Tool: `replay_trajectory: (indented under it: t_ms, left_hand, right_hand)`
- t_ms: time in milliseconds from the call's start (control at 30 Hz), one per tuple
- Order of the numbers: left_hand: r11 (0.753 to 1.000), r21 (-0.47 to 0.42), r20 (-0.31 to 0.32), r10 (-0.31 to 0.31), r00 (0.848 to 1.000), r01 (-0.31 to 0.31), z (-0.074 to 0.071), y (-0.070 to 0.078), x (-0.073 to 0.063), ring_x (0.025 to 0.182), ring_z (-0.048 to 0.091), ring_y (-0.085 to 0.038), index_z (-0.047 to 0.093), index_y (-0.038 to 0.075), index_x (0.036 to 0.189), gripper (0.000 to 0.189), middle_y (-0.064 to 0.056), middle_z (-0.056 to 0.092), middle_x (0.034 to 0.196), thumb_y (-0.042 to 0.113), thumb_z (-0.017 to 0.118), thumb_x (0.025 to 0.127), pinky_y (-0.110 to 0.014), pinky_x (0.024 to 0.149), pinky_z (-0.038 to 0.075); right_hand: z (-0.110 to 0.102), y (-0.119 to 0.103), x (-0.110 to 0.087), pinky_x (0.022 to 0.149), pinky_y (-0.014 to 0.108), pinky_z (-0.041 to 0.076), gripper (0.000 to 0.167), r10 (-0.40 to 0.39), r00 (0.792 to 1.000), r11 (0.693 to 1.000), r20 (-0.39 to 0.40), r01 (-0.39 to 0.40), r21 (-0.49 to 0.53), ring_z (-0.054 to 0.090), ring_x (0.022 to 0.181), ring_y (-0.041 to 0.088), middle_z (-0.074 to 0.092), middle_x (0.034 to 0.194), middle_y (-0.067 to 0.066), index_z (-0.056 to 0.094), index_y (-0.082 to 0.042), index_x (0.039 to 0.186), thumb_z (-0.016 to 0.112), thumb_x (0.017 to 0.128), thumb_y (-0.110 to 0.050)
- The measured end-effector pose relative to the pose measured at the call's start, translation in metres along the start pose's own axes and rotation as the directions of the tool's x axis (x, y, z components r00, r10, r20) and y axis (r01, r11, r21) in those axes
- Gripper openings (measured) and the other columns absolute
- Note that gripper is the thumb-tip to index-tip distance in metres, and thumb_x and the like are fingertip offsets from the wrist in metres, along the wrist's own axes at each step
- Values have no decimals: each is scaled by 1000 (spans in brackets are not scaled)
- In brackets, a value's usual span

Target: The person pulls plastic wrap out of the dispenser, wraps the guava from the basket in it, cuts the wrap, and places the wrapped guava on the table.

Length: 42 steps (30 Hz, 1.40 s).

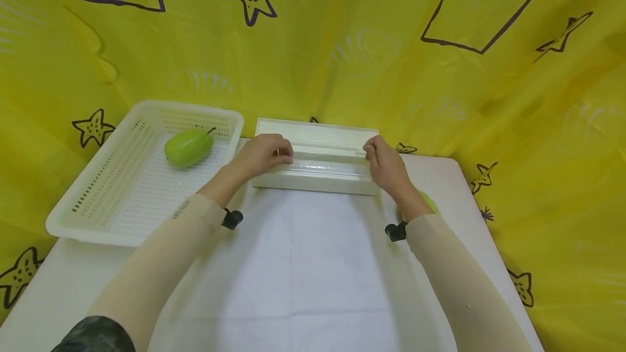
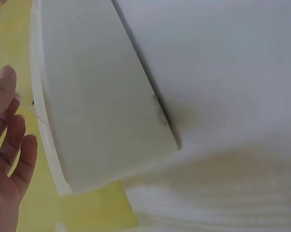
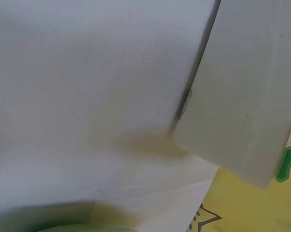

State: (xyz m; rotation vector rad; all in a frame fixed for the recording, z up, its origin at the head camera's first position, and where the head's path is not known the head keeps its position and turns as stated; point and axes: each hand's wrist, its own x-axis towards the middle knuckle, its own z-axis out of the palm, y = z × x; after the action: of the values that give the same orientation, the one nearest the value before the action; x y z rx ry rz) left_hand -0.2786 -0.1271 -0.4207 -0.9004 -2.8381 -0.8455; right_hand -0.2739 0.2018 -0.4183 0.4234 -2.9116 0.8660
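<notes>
A long white plastic-wrap dispenser (image 1: 313, 182) lies across the far end of the table, its lid (image 1: 318, 128) raised at the back. Clear plastic wrap (image 1: 327, 166) shines along its top. At the left end, my left hand (image 1: 264, 155) pinches the wrap's edge between thumb and forefinger; the left wrist view shows the thumb (image 2: 4, 89) and a faint film edge running to the dispenser. My right hand (image 1: 386, 166) is curled at the right end, seemingly pinching the wrap's other corner. A green slider (image 3: 285, 165) sits near a right fingertip.
On the left stands a white perforated basket (image 1: 117, 235) with a green, papaya-like fruit (image 1: 188, 147) inside. Another green thing (image 1: 430, 202) is mostly hidden behind the right forearm. A yellow patterned curtain (image 1: 303, 69) hangs behind the white-covered table (image 1: 303, 270).
</notes>
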Motion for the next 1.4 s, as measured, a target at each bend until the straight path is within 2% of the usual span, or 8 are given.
replay_trajectory:
  t_ms: [200,367,567,700,833,1067,1267,1400]
  left_hand:
    - [999,10,-53,53,997,-53,-7,-2,-5,80,60,-18,71,11,93,7,-2,67,86,18,70,94,-33,72,50]
    - [997,39,-70,64,995,-62,-12,-1,-10,82,62,-20,70,10,98,7,-4,68,88,15,65,95,-35,74,52]
    - [999,10,-74,51,996,-50,-15,0,-13,87,64,-21,67,10,94,6,-4,68,92,14,64,94,-36,78,53]
    - [998,-61,-56,5,998,-9,-17,2,-17,88,67,-20,66,11,96,7,-3,70,93,18,64,96,-37,79,54]
    - [997,-75,-58,-27,998,23,-19,2,-20,87,68,-18,67,13,97,9,-2,72,91,21,66,97,-38,76,54]
    - [998,-59,-133,7,991,-15,-24,0,-20,83,68,-19,67,9,95,4,-3,71,89,12,66,94,-36,75,54]
    - [999,-30,-112,9,994,-13,-29,1,-23,83,67,-20,70,7,102,10,-4,72,94,12,66,94,-36,75,54]
    - [1000,-8,-98,16,995,-16,-35,4,-21,82,66,-21,72,8,99,8,-5,73,93,13,67,95,-37,75,54]
  right_hand:
    - [-2,2,-1,77,47,47,33,-9,1000,1000,-3,9,4,60,89,34,63,102,17,49,-4,115,33,109,-32]
    - [-3,4,-3,77,45,47,32,-33,999,999,-10,33,21,59,88,33,62,101,17,49,-3,115,33,109,-31]
    - [-3,5,-4,77,43,47,31,-38,999,999,0,38,27,57,85,31,62,101,15,50,-4,115,35,109,-32]
    - [-5,3,-5,77,44,47,32,-48,999,999,-6,48,26,59,84,32,63,100,16,51,-4,115,37,109,-31]
    - [-7,1,-6,76,45,47,33,-55,998,998,-19,55,26,60,84,33,64,98,16,52,-2,114,38,108,-31]
    - [-9,1,-7,75,44,46,32,-51,998,998,-34,52,18,58,82,31,64,98,15,52,-3,114,37,109,-31]
    - [-9,1,-7,75,43,47,31,-69,997,997,-38,70,30,59,82,31,64,98,15,53,-4,114,37,109,-30]
    - [-11,1,-7,78,43,47,30,-74,997,996,-27,76,57,58,84,31,63,99,15,52,-4,115,37,109,-29]
